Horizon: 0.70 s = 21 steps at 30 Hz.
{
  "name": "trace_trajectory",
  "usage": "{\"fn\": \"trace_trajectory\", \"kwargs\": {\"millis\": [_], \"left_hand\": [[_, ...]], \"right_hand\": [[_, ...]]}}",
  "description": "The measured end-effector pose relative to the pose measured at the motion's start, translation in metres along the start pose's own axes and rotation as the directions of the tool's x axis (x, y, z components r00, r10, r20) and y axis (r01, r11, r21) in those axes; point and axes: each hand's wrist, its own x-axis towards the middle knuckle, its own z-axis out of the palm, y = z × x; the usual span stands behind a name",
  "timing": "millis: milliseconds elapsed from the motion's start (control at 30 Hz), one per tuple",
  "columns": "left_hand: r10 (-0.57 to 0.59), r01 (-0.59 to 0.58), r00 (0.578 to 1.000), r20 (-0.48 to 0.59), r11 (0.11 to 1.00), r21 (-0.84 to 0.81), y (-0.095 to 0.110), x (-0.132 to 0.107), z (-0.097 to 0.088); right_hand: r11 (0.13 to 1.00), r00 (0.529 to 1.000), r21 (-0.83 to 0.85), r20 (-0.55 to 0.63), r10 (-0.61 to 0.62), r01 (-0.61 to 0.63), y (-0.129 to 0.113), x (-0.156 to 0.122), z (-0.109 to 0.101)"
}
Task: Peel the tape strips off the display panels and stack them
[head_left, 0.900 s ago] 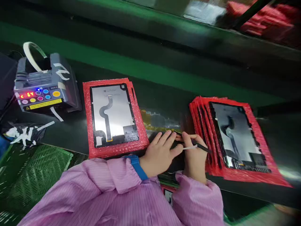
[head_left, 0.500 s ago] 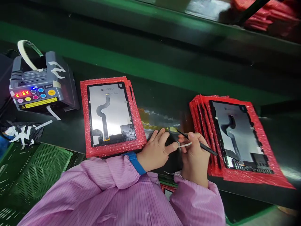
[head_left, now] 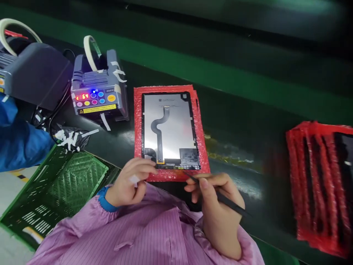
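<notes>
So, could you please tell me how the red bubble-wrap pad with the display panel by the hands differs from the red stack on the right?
The red bubble-wrap pad with the silver display panel lies sharp and whole in view, its flex cable plain; the stack of red bubble-wrap pads is blurred and cut by the frame edge. The left hand and the black tweezers in the right hand meet the first; nothing touches the stack. Both lie on the dark bench.

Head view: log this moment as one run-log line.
left hand: pinching white tape strip at display panel lower edge | right hand: grip on black tweezers, tip near panel corner | panel on red bubble wrap
</notes>
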Motion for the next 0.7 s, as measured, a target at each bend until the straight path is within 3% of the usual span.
{"fn": "trace_trajectory", "kwargs": {"millis": [167,333,700], "left_hand": [[-0.031,0.030,0.999,-0.019,0.998,-0.052,-0.014,-0.011,-0.004],[-0.046,0.043,0.999,-0.016,0.990,-0.133,-0.019,-0.012,0.001],[-0.032,0.034,0.999,0.015,0.995,-0.092,-0.020,-0.011,0.000]], "right_hand": [[0.998,0.999,-0.064,0.034,-0.005,0.007,0.004,0.007,0.022],[0.995,0.999,-0.101,0.046,0.002,0.002,0.010,0.008,0.025],[0.982,0.998,-0.184,0.044,0.047,-0.038,0.004,0.010,0.032]]}}
